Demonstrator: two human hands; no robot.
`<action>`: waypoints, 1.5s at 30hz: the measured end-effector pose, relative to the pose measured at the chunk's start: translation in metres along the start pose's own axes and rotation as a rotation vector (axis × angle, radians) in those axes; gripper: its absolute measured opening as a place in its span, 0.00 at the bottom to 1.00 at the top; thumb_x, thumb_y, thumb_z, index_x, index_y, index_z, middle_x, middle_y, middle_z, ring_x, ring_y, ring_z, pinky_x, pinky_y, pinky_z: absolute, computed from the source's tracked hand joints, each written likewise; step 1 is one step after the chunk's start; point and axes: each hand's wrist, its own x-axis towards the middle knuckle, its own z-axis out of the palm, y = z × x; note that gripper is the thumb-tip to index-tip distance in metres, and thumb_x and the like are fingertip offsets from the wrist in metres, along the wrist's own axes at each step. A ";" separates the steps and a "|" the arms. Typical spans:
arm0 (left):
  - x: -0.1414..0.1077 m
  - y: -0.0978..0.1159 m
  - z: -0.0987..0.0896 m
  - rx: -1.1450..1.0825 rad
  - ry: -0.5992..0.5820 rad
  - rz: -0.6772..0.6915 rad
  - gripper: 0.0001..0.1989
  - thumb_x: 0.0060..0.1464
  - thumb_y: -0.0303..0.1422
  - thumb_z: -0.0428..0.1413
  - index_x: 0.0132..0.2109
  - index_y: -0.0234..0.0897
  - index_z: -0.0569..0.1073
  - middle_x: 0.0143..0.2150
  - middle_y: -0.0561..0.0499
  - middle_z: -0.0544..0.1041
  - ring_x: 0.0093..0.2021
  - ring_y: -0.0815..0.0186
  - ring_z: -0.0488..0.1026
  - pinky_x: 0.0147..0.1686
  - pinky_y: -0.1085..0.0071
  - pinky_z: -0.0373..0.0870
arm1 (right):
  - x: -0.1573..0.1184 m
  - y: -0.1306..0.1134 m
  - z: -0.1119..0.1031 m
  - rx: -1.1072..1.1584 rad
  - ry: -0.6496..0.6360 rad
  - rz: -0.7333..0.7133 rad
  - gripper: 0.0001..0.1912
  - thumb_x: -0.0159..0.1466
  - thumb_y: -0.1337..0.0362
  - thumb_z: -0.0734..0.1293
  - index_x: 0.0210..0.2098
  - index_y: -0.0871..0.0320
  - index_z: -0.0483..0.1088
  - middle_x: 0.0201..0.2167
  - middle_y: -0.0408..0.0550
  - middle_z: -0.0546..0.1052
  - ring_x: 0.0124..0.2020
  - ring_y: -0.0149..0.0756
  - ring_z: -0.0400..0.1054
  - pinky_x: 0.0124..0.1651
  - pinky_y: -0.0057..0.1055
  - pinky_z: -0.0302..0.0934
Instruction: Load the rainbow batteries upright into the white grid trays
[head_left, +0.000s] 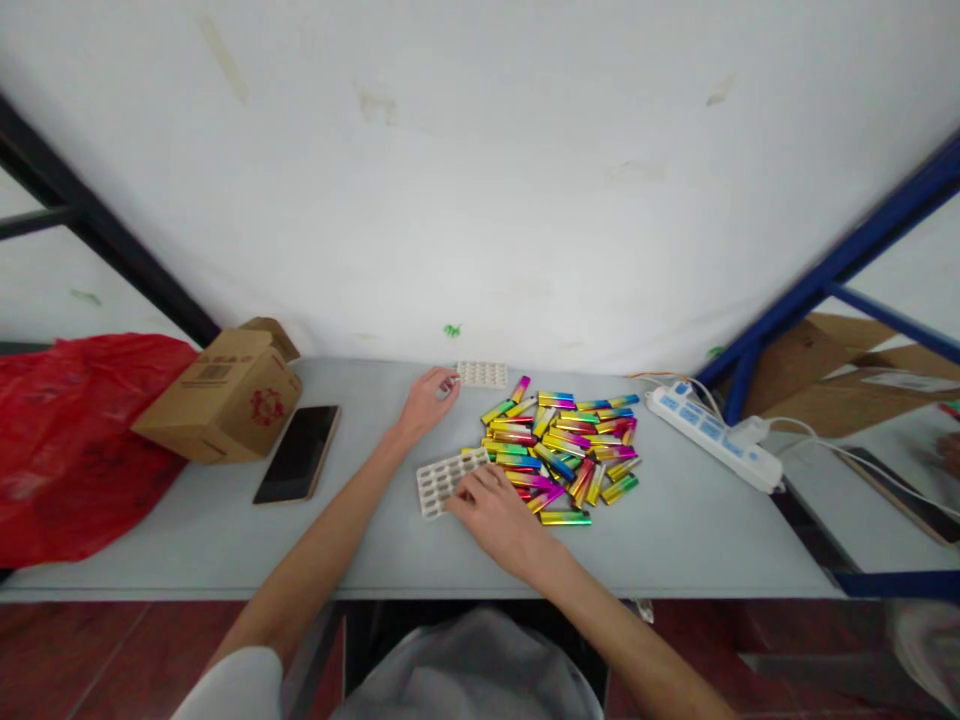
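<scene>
**Grey clothing in the foreground, right hand at the nearer tray**

The right hand has its fingers bent over the right part of the nearer tray, a pale piece with rows of dark slots, lying aslant on the bench. Its fingertips point down into the slots' area; whether they pinch anything, I cannot tell. The left hand reaches farther out, fingers curled, just beside the left end of the farther tray, which is pale and slotted too. Whether those fingers are closed on something small, I cannot tell.

Right of both trays spreads a loose heap of shiny pieces, slim and metallic, in gold, blue, green, red and magenta, lying at all angles. Some lie close against the nearer tray and the right hand.

Farther left, a dark-screened phone lies flat, beside a cardboard box; a red plastic bag bulges past that. On the far right, a white power strip lies aslant with a plug in it, near a blue frame. Behind everything stands a white wall.
</scene>
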 end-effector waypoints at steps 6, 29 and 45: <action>-0.051 0.001 -0.073 0.061 0.031 -0.017 0.12 0.67 0.40 0.55 0.47 0.39 0.80 0.42 0.48 0.83 0.36 0.63 0.78 0.45 0.63 0.79 | -0.011 -0.018 0.015 0.115 0.007 0.036 0.05 0.73 0.70 0.70 0.46 0.54 0.78 0.43 0.49 0.78 0.49 0.44 0.68 0.61 0.44 0.65; -0.176 0.036 -0.095 0.160 -0.133 -0.216 0.31 0.58 0.47 0.66 0.66 0.49 0.71 0.63 0.45 0.72 0.61 0.49 0.76 0.66 0.53 0.74 | -0.025 0.111 -0.015 -0.003 -0.108 0.491 0.10 0.74 0.62 0.69 0.52 0.56 0.80 0.54 0.58 0.77 0.57 0.52 0.70 0.59 0.48 0.65; -0.042 -0.024 -0.053 0.081 -0.382 -0.041 0.40 0.52 0.49 0.69 0.68 0.37 0.72 0.69 0.38 0.76 0.66 0.44 0.75 0.68 0.52 0.70 | 0.024 0.143 -0.011 1.037 0.778 0.803 0.27 0.63 0.35 0.71 0.35 0.53 0.67 0.31 0.41 0.75 0.32 0.34 0.70 0.36 0.30 0.66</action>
